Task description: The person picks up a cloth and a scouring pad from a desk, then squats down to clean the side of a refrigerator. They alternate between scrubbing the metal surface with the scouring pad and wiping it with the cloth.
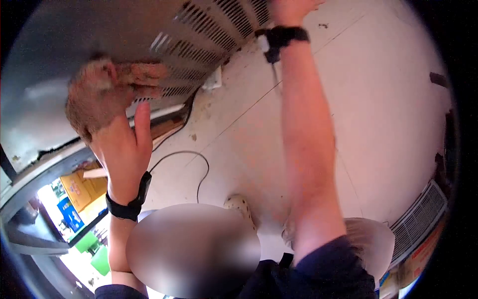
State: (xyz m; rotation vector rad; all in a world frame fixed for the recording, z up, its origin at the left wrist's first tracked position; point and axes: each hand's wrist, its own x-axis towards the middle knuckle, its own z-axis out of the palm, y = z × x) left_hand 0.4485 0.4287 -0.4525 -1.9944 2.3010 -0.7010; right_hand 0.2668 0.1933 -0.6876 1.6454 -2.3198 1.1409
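My left hand [117, 142] reaches up to a grey metal panel [127, 30] with rows of vent slots. A rough, brown, cloth-like piece [92, 102] lies between this hand and the panel and hides most of the fingers. The bare thumb sticks out beside it. Its exact kind is blurred. My right hand [294, 9] is at the top edge, near the slotted border of the panel. Its fingers are smeared and partly cut off, so what it touches is hidden. Both wrists wear black bands, and a thin cable hangs from the right one.
A black cable [208, 169] curls over the pale floor [239, 149]. A white slatted grille [420, 222] stands at the lower right. Cardboard [84, 187], a blue box [69, 214] and green items [101, 259] show at the left. A blurred oval covers the lower middle.
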